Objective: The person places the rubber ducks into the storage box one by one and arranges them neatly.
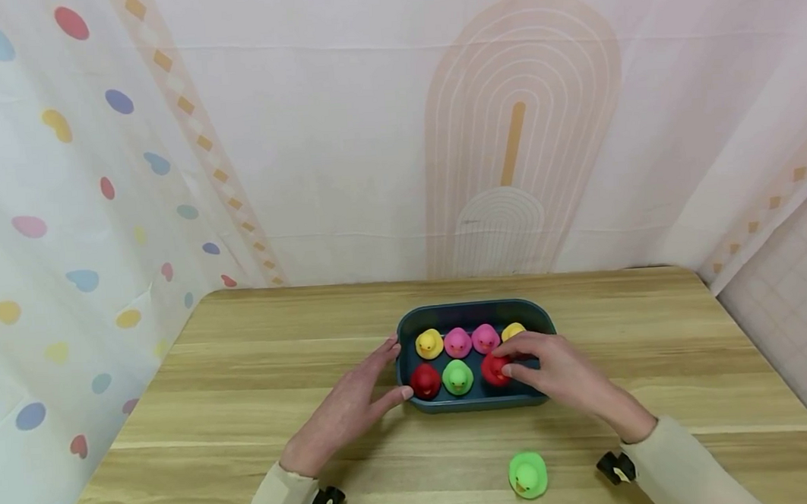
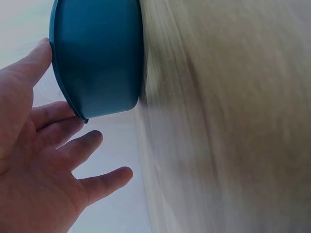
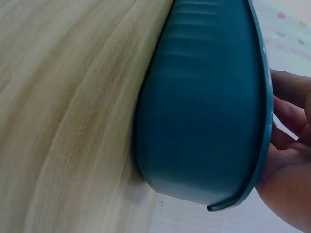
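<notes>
A dark teal tray (image 1: 476,404) stands on the table with two rows of small rubber ducks in it. Thumb and fingers of my right hand (image 1: 563,373) pinch a red rubber duck (image 1: 495,369) in the front row, right of a green duck (image 1: 457,377) and a dark red duck (image 1: 425,381). Behind them sit a yellow duck (image 1: 429,344), two pink ducks (image 1: 458,343) and another yellow duck (image 1: 513,331), partly hidden by the right hand. My left hand (image 1: 346,407) touches the tray's left end with spread fingertips; the left wrist view shows its thumb (image 2: 41,60) at the rim.
Another green duck (image 1: 528,474) lies on the wooden table (image 1: 260,381) in front of the tray, between the forearms. A patterned curtain (image 1: 329,134) hangs behind the table's back edge and along its left side.
</notes>
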Demonstrator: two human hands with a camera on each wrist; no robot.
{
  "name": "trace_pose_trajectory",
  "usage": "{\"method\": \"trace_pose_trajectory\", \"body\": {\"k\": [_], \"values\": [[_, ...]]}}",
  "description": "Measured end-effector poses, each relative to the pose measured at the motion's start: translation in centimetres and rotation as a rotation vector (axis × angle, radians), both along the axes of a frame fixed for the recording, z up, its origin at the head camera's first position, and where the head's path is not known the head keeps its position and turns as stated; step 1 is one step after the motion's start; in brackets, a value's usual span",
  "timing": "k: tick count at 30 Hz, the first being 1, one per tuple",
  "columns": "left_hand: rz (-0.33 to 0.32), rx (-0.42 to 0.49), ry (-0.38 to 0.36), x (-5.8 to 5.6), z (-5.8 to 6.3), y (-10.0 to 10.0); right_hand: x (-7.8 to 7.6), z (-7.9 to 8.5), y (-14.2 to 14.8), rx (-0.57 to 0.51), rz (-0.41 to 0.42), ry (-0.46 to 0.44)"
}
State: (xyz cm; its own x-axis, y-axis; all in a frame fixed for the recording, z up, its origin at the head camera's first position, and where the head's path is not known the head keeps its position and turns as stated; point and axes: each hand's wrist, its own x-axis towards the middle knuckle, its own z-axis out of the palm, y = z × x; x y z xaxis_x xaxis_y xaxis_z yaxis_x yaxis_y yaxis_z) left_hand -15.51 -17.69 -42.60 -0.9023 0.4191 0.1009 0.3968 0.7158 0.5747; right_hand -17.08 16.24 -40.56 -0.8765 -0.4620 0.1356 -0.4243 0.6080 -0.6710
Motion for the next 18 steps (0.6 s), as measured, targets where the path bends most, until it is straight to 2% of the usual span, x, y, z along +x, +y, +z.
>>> {"method": "trace_pose_trajectory", "body": {"k": [18], "values": [[-0.012, 0.003, -0.007, 0.0, -0.1, 0.0, -1.1, -0.2, -0.7, 0.061, 0.082, -0.008]]}}
